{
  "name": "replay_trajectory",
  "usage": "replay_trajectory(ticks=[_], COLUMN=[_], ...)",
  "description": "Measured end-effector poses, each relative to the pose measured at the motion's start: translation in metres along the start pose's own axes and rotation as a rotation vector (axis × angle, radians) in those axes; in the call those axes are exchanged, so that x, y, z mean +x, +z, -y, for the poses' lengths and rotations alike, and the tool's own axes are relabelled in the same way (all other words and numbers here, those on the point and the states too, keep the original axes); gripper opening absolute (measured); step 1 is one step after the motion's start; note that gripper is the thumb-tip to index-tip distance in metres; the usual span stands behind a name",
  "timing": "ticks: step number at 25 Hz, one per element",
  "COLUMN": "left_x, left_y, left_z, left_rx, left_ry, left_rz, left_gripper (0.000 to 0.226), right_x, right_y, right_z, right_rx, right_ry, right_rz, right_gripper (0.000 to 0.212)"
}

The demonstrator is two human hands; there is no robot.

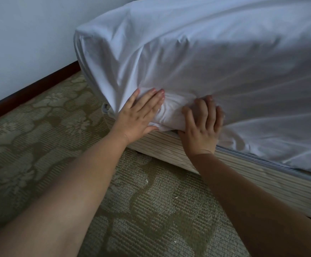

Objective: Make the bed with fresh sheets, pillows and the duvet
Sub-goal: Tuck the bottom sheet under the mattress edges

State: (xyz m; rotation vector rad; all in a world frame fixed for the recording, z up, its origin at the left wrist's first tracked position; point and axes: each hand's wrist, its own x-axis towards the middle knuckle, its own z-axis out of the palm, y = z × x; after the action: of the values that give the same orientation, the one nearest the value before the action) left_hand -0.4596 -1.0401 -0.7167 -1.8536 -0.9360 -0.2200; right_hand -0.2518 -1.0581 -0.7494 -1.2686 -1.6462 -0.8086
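Both forearms reach over carpet (pixel 151 210): left hand (pixel 141 115) flat, right hand (pixel 201 125) bunching white sheet (pixel 215 62) under mattress corner; pillows, duvet remain.

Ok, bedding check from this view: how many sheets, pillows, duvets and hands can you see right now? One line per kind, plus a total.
White sheet, over the mattress: 1
Pillows: 0 in view
Duvets: 0 in view
Hands: 2, left hand flat on the sheet, right hand bunching it at the bed base
Total: 3

A plain white wall (pixel 25 34) fills ten o'clock; a dark wooden skirting board (pixel 30 88) meets olive floral-patterned carpet (pixel 39 127) below.
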Motion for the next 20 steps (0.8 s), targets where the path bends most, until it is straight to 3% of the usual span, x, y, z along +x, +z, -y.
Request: replay_trajectory(ticks=[4, 12, 16, 20], left_x=[0.002, 0.013, 0.011, 0.003], left_y=[0.010, 0.033, 0.031, 0.014], left_z=[0.001, -0.003, -0.005, -0.001], left_rx=[-0.040, -0.176, -0.170, -0.204], left_ry=[-0.043, -0.097, -0.044, -0.019], left_rz=[-0.044, -0.126, -0.153, -0.115], left_gripper=[0.094, 0.126, 0.108, 0.087], right_x=[0.001, 0.001, -0.001, 0.002], right_y=[0.008, 0.032, 0.029, 0.015], right_z=[0.005, 0.031, 0.029, 0.028], right_rx=[-0.012, 0.022, -0.001, 0.053], right_ry=[0.035, 0.067, 0.038, 0.056], right_rz=[-0.045, -0.138, -0.125, 0.003], right_gripper=[0.064, 0.026, 0.036, 0.058])
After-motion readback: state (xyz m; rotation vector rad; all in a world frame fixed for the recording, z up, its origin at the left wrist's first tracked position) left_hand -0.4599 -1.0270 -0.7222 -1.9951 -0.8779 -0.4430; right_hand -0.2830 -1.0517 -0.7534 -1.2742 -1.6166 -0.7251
